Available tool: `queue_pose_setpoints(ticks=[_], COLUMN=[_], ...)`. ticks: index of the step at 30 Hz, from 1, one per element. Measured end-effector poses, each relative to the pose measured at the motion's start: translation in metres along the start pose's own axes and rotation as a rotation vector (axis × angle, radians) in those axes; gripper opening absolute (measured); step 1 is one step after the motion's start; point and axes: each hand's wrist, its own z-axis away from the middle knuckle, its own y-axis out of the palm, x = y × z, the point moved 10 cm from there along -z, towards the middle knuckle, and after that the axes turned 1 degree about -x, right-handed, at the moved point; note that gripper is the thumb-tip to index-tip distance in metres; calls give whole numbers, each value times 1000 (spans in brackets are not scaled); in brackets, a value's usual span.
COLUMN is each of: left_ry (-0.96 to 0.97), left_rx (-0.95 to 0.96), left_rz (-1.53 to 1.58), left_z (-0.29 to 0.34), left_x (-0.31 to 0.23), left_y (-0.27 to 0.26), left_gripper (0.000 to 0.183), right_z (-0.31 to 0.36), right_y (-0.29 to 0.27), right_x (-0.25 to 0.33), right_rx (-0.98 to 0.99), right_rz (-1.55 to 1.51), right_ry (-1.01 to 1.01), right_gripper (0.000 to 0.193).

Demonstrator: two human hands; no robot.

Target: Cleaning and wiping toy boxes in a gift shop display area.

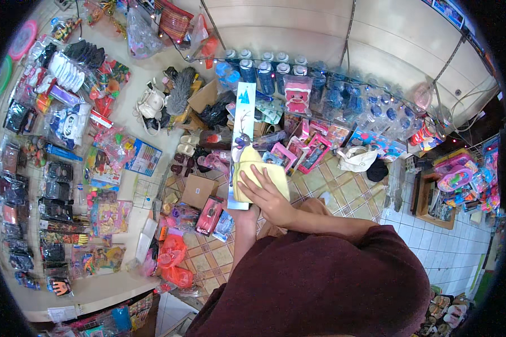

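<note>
A long, narrow box (244,121) stands out in front of me, pale blue and white with a cartoon reindeer and blue trees on it. My left hand (246,214) grips its lower end from beneath, most of the fingers hidden behind it. Over the lower half of the box lies a folded pale yellow cloth (276,175). My right hand (269,197) rests on that cloth, its fingers bent over it and pressing it to the box's face.
Boxed dolls (315,153) and blue water bottles (265,77) crowd the floor ahead. A cardboard box (199,191) and red plastic bags (172,251) lie left of me. Bagged goods cover the pale left counter (36,300). A wooden crate (433,202) stands at right.
</note>
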Motion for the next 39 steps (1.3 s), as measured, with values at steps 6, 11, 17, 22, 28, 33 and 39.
queue_pose_setpoints(ticks=[6,11,17,22,28,33,39], left_ry=[-529,-386,-373,-176,-34,34,-27], left_rx=[-458,-305,-391,-265,-37,-239,-227], left_rz=[873,893,1086,979,852,886,905], left_z=[16,-16,-9,-15,-27,-19,-3], left_x=[23,44,23,-11,-44,-52,-59], left_y=[8,-17,-3,11,-7,-19,4], left_gripper=[76,73,65,69,67,60,56], right_z=[15,10,-26,-21,3,-3,-8], right_y=[-1,-9,-38,-3,9,-28,-8], right_x=[6,-13,-55,-36,32,12,-9], right_rx=[106,50,-200,-164,113,-187,13], right_rz=[1,-354,-62,-121,-207,6,285], right_ry=[-126,-50,189,236,-144,-216,-504], right_gripper=[58,56,67,73,71,46,49])
